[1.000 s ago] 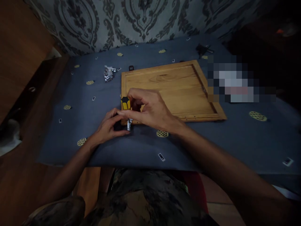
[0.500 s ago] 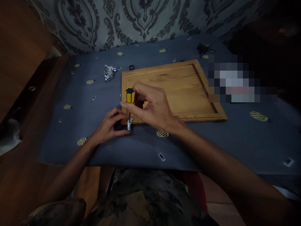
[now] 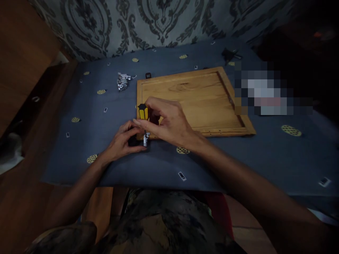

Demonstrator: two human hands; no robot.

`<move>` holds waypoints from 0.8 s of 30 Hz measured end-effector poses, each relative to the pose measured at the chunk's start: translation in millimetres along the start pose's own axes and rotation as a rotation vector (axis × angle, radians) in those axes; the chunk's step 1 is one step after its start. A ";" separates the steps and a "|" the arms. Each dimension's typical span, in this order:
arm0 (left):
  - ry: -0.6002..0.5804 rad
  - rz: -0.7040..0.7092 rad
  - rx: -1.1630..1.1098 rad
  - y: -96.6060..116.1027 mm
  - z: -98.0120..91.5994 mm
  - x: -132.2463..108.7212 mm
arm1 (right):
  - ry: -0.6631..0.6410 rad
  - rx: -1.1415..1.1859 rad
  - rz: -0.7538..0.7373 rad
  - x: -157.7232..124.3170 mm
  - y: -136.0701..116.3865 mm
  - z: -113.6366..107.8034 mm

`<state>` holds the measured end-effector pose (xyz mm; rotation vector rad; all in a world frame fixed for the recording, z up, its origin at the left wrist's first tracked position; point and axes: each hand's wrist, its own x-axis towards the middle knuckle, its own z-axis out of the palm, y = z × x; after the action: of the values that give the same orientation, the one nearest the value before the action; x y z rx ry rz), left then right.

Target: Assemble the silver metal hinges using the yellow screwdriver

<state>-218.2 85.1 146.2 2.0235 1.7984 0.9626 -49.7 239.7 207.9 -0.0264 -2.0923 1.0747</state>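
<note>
Gripping screwdriver (image 3: 143,112) in right hand (image 3: 171,119), metal hinge (image 3: 145,140) below, pinched by left hand (image 3: 122,140)

The cloth-covered table (image 3: 156,173) (blue-grey, printed with yellow ovals (image 3: 183,150)) carries a wooden panel (image 3: 196,102) beneath the right fingers (image 3: 149,126) — metal pieces (image 3: 122,83) lie beyond the left fingers (image 3: 131,133), a black object (image 3: 227,55) well right of both.

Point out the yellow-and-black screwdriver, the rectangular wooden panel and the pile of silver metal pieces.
Yellow-and-black screwdriver (image 3: 143,112), head view: its handle.
Rectangular wooden panel (image 3: 203,102), head view: its recessed middle.
Pile of silver metal pieces (image 3: 122,82), head view: its middle.
</note>
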 end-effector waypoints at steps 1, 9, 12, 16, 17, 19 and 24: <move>0.005 0.007 -0.002 -0.5 0.3 -0.4 | -0.011 0.015 0.005 0.5 -0.3 -0.4; 0.001 -0.020 0.011 -1.1 0.6 0.2 | -0.218 0.254 0.113 6.2 -5.8 -12.6; 0.001 -0.006 0.001 1.7 -1.0 2.2 | -0.338 0.289 0.125 8.2 -5.7 -19.0; -0.004 -0.011 0.005 1.6 -1.5 1.9 | -0.328 0.266 0.116 8.3 -2.7 -19.3; -0.007 -0.017 0.005 0.8 -1.3 1.4 | -0.302 0.243 0.101 7.7 -2.1 -17.5; -0.012 -0.029 0.014 -0.7 -0.6 0.4 | -0.225 0.171 0.055 6.2 -2.2 -12.8; 0.000 -0.026 0.013 -1.5 0.3 -0.3 | 0.083 -0.017 0.007 3.1 -10.2 -6.5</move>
<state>-219.2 85.2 144.9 2.0025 1.8314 0.9455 -44.6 238.7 219.3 -0.0856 -2.0282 1.0419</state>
